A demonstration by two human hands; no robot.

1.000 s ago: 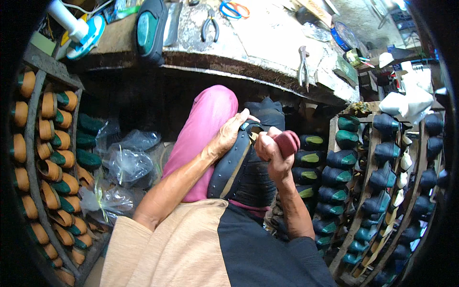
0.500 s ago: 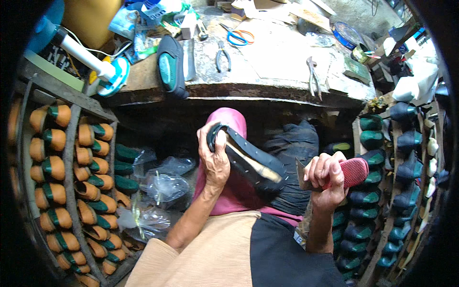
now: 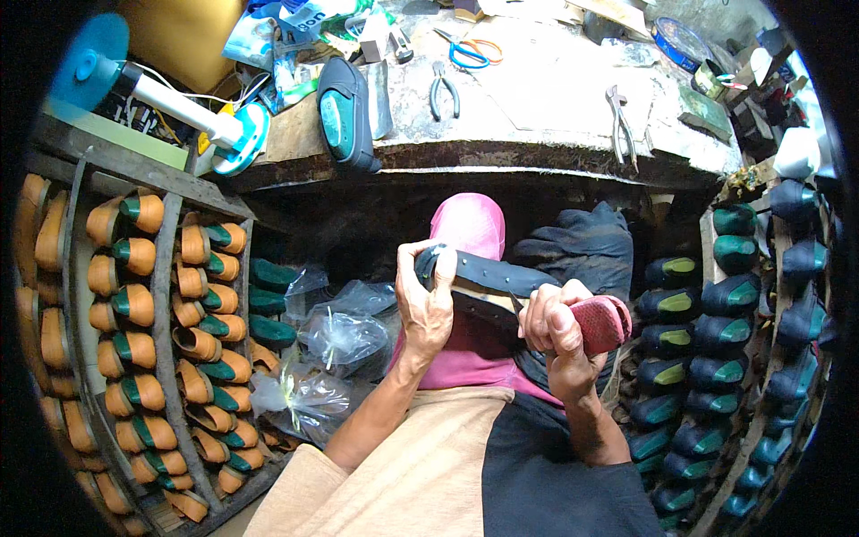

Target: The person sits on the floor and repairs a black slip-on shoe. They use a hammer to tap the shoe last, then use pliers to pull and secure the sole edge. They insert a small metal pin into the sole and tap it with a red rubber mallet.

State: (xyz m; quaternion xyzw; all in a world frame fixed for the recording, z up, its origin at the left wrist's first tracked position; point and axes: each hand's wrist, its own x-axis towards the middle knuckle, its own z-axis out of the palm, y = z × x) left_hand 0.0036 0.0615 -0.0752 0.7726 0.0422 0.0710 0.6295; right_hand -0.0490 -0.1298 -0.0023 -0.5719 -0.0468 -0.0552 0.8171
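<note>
My left hand (image 3: 425, 304) grips one end of a black shoe upper (image 3: 501, 273), thumb on top and fingers around the outside. The upper is stretched over a pale form, and small nail heads stud its edge. It lies above my knee in pink cloth (image 3: 470, 224). In my right hand (image 3: 557, 327) is a knife with a thick red textured handle (image 3: 601, 324). Its fingers close around it at the shoe's other end. Only a little of the blade shows, beside the shoe's edge; whether it touches cannot be told.
Ahead stands a workbench (image 3: 501, 159) with a dark shoe (image 3: 343, 116), pliers (image 3: 443, 94), scissors (image 3: 470, 54) and pincers (image 3: 620, 125). Racks of orange shoes (image 3: 134, 304) stand left, dark shoes (image 3: 716, 371) right. Clear plastic bags (image 3: 344, 336) lie beside my left arm. A small fan (image 3: 89, 67) stands at the bench's left.
The knife has come left to the shoe's right end. My left hand has turned the shoe from a downward slant to nearly level. The whole view has shifted slightly.
</note>
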